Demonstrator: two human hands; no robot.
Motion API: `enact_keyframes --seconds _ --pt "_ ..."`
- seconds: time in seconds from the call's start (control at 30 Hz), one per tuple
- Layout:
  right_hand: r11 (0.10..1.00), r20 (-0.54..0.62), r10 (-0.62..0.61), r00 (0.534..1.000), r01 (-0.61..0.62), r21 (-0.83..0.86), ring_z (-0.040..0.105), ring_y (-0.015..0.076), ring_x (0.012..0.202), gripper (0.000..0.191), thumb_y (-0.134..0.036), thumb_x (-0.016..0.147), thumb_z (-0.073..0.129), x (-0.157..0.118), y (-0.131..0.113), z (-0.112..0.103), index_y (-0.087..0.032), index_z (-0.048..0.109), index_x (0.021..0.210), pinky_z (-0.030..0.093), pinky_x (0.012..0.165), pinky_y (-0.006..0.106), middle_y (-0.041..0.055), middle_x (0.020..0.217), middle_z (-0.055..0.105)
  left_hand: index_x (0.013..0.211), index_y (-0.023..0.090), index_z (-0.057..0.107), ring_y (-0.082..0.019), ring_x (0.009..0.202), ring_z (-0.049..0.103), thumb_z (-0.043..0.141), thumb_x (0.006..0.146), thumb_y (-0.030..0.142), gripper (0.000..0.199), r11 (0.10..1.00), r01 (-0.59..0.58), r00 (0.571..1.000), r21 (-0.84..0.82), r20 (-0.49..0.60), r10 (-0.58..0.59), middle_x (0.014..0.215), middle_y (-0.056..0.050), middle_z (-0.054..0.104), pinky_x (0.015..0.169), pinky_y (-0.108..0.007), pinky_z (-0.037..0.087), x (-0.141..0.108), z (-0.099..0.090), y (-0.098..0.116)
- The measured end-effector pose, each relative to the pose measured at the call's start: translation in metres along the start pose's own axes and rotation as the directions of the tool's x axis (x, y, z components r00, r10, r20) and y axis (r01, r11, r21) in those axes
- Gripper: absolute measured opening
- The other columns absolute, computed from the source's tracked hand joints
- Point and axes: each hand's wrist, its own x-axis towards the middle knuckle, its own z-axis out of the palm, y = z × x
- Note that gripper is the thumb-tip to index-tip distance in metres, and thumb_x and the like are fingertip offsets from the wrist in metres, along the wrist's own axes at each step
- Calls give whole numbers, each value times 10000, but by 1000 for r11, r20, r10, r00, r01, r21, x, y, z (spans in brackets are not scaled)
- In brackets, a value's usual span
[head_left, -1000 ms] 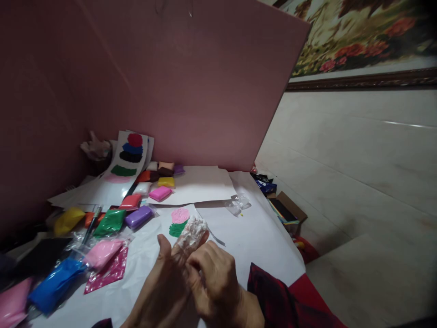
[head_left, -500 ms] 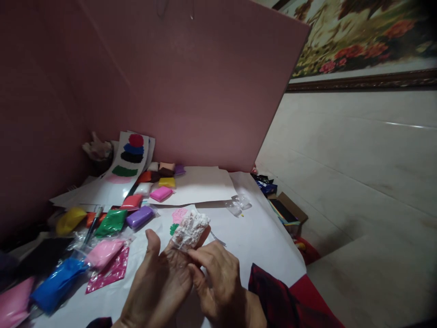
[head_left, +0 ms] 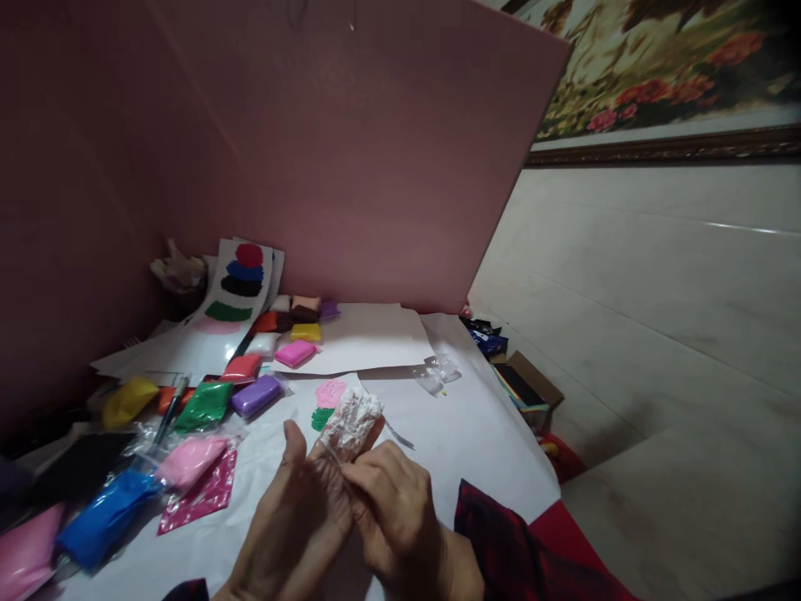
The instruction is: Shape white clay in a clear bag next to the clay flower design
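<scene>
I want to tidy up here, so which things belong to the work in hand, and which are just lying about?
In the work:
white lumpy material on the left hand
right hand, fingertips near the left palm
perhaps the pink patch and green patch beyond

Seemingly lying about:
purple packet
blue packet
clear plastic
cardboard box

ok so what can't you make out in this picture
All in the head view:
- left hand: most of its fingers, hidden by the white lump
- right hand: whatever its fingertips may pinch, too small
- green patch: its right end, behind the white lump
- far-left pink packet: cut off by the left edge
- painting: cut off by the top edge
</scene>
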Motion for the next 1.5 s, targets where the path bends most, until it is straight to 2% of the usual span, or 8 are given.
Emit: enact_keyframes --seconds 0.1,0.27,0.43,0.57,0.7,1.03,1.3,1.5 --pt "988 29 -116 993 118 -97 559 206 709 299 -88 904 436 0 1 -1 -94 583 1164 458 557 317 109 830 650 1104 151 724 -273 1204 576 574 906 341 313 999 41 993 29 -115 -38 1133 -97 716 1116 -397 349 0 -2 2" --pt "974 73 -182 981 190 -123 582 212 729 323 -85 888 450 5 2 -7 -72 589 1180 491 571 322 128 850 657 1085 128 732 -242 1179 599 537 805 34 354 983 -72 950 169 -289 119 1118 -93 726 1126 -358 340 1 -4 3" --pt "985 -28 -171 985 172 28 581 190 751 387 -70 874 455 7 6 -16 -141 556 1241 523 600 316 94 856 631 962 136 764 -276 1150 616 624 715 31 303 966 -74 950 248 -278 144 1031 -101 744 1108 -382 366 0 5 1" --pt "999 -124 31 992 -29 17 572 225 956 363 -39 844 526 13 3 -23 -173 563 1179 545 781 391 112 1015 585 957 180 760 -275 1169 598 658 714 36 300 929 -69 961 364 -225 160 1094 -82 728 1088 -383 385 -2 8 -5" --pt "990 -82 132 988 -135 -31 495 299 1168 384 -188 862 603 16 1 -22 -164 523 1237 468 969 524 154 1223 518 1082 234 731 -274 1217 560 664 719 80 400 911 -53 970 410 -195 144 1160 -62 707 1084 -387 382 -4 -1 -14" --pt "992 -69 122 990 -123 -7 507 271 1155 290 -128 889 561 14 13 -14 -172 527 1174 448 989 511 131 1173 583 1072 214 727 -247 1133 569 643 764 103 338 776 -67 974 627 -127 187 1152 -56 686 958 -325 444 1 -15 -16" --pt "982 -133 170 976 -157 102 562 223 1064 249 -46 913 499 16 25 -17 -212 611 1062 470 945 460 75 1057 645 990 191 744 -247 1100 601 616 656 16 398 917 -81 984 391 -113 135 1065 -69 698 1039 -379 408 9 -8 -18" --pt "985 -76 162 984 -157 65 524 265 1143 256 -161 911 555 15 16 -19 -196 602 1160 447 976 497 116 1178 605 990 189 737 -255 1091 607 664 660 58 362 894 -39 965 445 -215 150 1025 -73 711 993 -356 430 5 -6 -16"
